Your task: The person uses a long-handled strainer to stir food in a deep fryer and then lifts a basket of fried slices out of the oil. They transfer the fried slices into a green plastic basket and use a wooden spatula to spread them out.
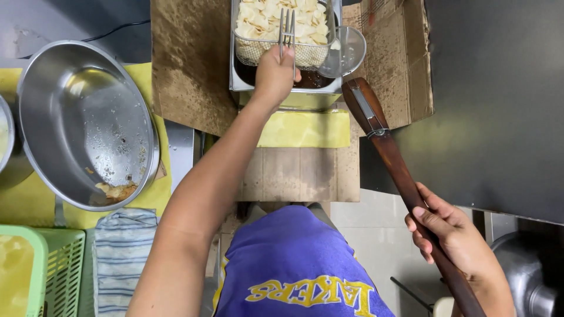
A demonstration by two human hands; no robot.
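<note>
**Basket of slices up over the oil, big bowl nearly bare**

Largest first: big steel bowl [82,117] at far left, tilted on a yellow cloth [23,199], almost emptied, only a small heap of browned crisps and crumbs low in it. Looks like one batch already taken away.

Next, oil-stained cardboard [188,64] lining the area around a small steel fryer [241,76], dark oil showing under the basket. Yellow cloth pad [305,129] just in front of the fryer.

Long wooden slicer board [393,164] with a metal blade slot near its far end, slanting from lower right up toward the fryer; right hand [452,240] wrapped around its lower part, fingers closed on the wood.

Wire fry basket [282,35] sitting high in the fryer, piled with pale slices [264,17]. Pale colour suggests frying barely begun or not yet started. Left hand [275,73] clenched round the basket's wire handle at the near rim.

Small wire skimmer [346,50] resting at the fryer's right edge, touching the basket.

Green plastic crate [53,264] and striped towel [120,258] at lower left.

Judged left to do: browning these slices, draining, tipping into the bowl.
</note>
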